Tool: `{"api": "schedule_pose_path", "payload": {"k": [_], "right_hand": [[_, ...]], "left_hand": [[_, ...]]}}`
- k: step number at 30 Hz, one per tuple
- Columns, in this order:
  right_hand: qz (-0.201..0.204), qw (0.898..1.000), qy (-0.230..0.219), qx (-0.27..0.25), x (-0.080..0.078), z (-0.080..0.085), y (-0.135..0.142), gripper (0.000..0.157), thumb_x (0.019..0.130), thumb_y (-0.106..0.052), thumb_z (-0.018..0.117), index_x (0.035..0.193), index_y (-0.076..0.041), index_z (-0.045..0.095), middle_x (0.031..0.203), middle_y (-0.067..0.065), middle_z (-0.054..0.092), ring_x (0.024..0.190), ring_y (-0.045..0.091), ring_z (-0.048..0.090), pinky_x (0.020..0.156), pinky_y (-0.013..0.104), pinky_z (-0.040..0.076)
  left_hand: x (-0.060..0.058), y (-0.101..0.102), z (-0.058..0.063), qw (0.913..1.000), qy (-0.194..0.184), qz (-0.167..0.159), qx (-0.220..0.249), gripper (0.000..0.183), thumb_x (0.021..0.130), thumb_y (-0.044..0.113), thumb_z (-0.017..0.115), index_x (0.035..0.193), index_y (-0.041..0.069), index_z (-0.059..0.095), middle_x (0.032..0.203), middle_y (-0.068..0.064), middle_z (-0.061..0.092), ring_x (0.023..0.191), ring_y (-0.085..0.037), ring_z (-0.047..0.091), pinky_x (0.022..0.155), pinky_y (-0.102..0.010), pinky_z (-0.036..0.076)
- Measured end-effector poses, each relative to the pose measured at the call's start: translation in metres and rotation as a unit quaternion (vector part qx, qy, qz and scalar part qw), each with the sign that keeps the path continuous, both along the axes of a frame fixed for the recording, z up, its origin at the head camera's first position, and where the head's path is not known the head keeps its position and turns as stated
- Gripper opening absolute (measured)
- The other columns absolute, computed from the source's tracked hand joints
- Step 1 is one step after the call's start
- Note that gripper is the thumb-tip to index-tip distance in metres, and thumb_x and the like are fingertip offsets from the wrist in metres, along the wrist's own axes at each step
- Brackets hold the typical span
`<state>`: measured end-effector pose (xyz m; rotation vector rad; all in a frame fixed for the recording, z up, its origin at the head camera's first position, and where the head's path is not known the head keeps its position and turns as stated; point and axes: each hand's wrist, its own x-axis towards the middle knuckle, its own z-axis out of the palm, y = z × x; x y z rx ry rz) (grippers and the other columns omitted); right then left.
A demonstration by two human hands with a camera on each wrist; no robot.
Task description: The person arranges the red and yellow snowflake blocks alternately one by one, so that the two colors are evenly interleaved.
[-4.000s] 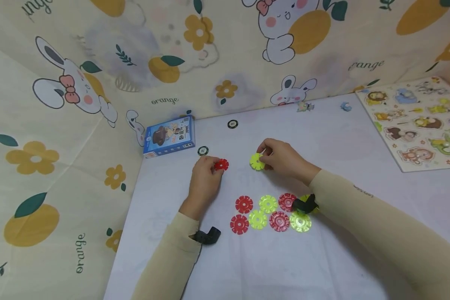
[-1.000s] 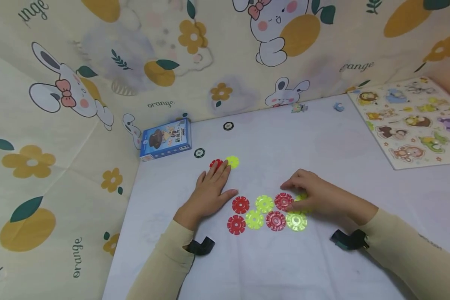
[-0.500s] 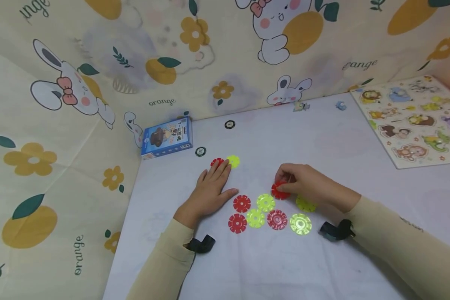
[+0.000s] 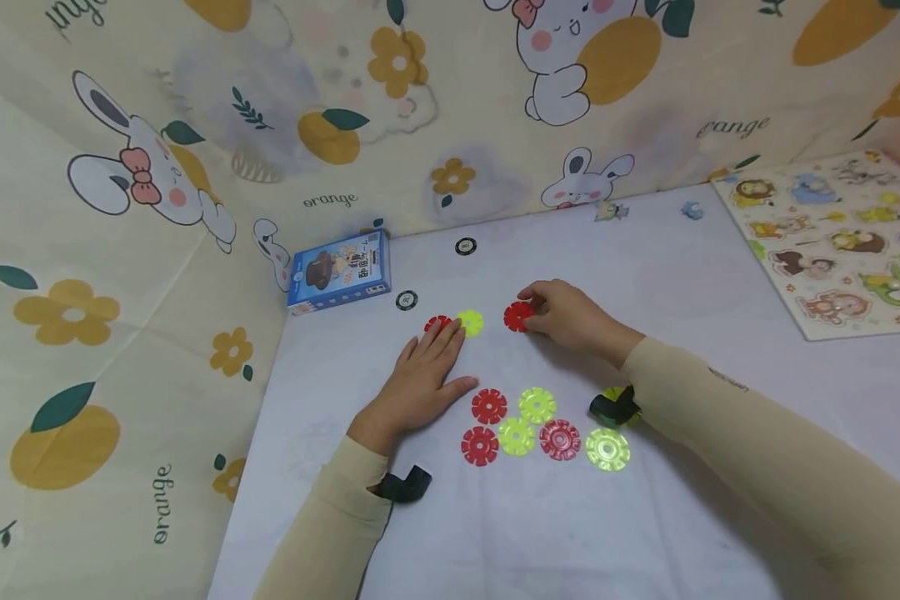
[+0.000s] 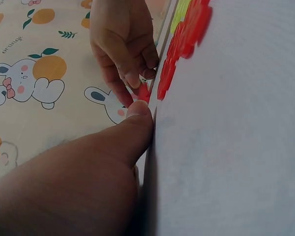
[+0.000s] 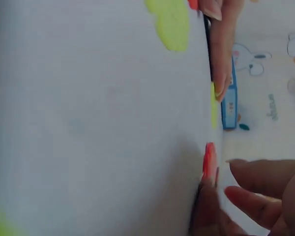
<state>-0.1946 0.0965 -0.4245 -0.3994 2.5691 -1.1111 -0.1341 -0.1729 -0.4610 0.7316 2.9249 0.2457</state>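
Red disc [image 4: 517, 317] being pinched by the right hand [image 4: 570, 321], just right of the joined red-and-yellow pair [image 4: 456, 324].
Head view: left hand [image 4: 420, 379] lying flat, fingertips pressing that pair. Left wrist view: right hand [image 5: 122, 44] pinching the disc [image 5: 143, 92] beyond the thumb. Right wrist view: disc [image 6: 210, 160] standing edge-on at the fingertips.

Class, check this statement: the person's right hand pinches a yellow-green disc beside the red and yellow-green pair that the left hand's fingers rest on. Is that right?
One thing is wrong: the disc in the right hand is red, not yellow-green. The head view shows the red disc pinched beside the red and yellow-green pair, which the left hand rests on with flat fingers.
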Motion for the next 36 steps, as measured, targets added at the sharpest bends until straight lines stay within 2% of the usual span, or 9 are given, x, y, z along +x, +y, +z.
{"api": "schedule_pose_path", "payload": {"k": [3,7,9,11,22,29,31,33,36], "right_hand": [[0.043,0.995,0.06,0.073,0.011,0.005,0.001,0.047,0.09,-0.02,0.066,0.134,-0.01,0.053,0.132,0.012,0.045,0.118,0.031,0.044,0.096,0.048,0.042],[0.134,0.966,0.119,0.188,0.025,0.008,0.001,0.058,0.09,-0.033,0.066,0.142,-0.013,0.048,0.149,0.009,0.035,0.133,0.036,0.028,0.101,0.055,0.035],[0.171,0.952,0.126,0.219,0.028,0.009,-0.001,0.065,0.089,-0.038,0.066,0.145,-0.013,0.044,0.153,0.008,0.03,0.138,0.037,0.021,0.102,0.06,0.029],[0.189,0.948,0.117,0.229,0.028,0.009,-0.004,0.07,0.089,-0.042,0.065,0.148,-0.013,0.039,0.156,0.007,0.025,0.141,0.038,0.015,0.102,0.065,0.024],[0.185,0.95,0.09,0.236,0.023,0.004,-0.021,0.084,0.085,-0.061,0.059,0.152,-0.019,0.029,0.158,0.002,0.015,0.142,0.037,0.006,0.104,0.067,0.014],[0.182,0.948,0.099,0.24,0.025,0.003,-0.024,0.084,0.085,-0.063,0.057,0.152,-0.021,0.029,0.159,0.002,0.015,0.142,0.038,0.008,0.103,0.066,0.017],[0.177,0.953,0.105,0.222,0.025,0.006,-0.022,0.081,0.086,-0.063,0.056,0.152,-0.023,0.03,0.158,0.003,0.015,0.141,0.037,0.01,0.102,0.068,0.018],[0.164,0.963,0.107,0.187,0.024,0.011,-0.018,0.078,0.087,-0.063,0.054,0.151,-0.025,0.031,0.158,0.003,0.018,0.141,0.034,0.014,0.102,0.067,0.019],[0.131,0.984,0.09,0.081,0.025,0.021,-0.003,0.071,0.089,-0.062,0.052,0.149,-0.028,0.034,0.155,0.001,0.025,0.14,0.027,0.022,0.104,0.062,0.022]], "left_hand": [[0.0,0.001,0.0,1.0,0.001,0.0,-0.005,0.084,0.09,0.069,0.036,0.155,0.021,0.014,0.16,0.008,0.001,0.144,-0.019,-0.003,0.112,-0.052,0.006],[-0.001,0.0,0.001,1.0,-0.003,-0.001,-0.003,0.084,0.09,0.069,0.036,0.155,0.021,0.013,0.16,0.007,0.002,0.144,-0.02,-0.003,0.112,-0.052,0.006],[-0.001,0.0,0.001,1.0,-0.006,-0.001,-0.001,0.084,0.09,0.069,0.037,0.155,0.021,0.013,0.16,0.007,0.002,0.144,-0.02,-0.003,0.112,-0.052,0.006],[0.0,0.0,0.001,1.0,-0.006,0.0,0.0,0.084,0.09,0.069,0.036,0.155,0.021,0.013,0.16,0.007,0.002,0.144,-0.02,-0.003,0.112,-0.052,0.006],[0.0,0.0,0.0,1.0,-0.005,-0.002,-0.006,0.081,0.092,0.067,0.035,0.155,0.021,0.012,0.16,0.006,0.004,0.144,-0.02,-0.003,0.112,-0.052,0.005],[0.0,-0.001,0.0,1.0,0.004,-0.005,-0.005,0.08,0.092,0.066,0.036,0.155,0.022,0.013,0.16,0.006,0.004,0.144,-0.02,-0.002,0.112,-0.052,0.005],[0.0,-0.001,0.0,1.0,0.005,-0.004,-0.003,0.08,0.092,0.066,0.036,0.155,0.022,0.013,0.16,0.006,0.004,0.144,-0.02,-0.002,0.112,-0.053,0.005],[0.0,-0.001,-0.001,1.0,0.004,-0.004,-0.001,0.08,0.092,0.066,0.036,0.155,0.022,0.014,0.16,0.006,0.005,0.144,-0.021,-0.002,0.112,-0.053,0.006],[0.0,-0.001,-0.001,1.0,0.001,-0.002,0.001,0.081,0.092,0.066,0.036,0.155,0.022,0.014,0.16,0.006,0.005,0.144,-0.021,-0.002,0.112,-0.054,0.006]]}}
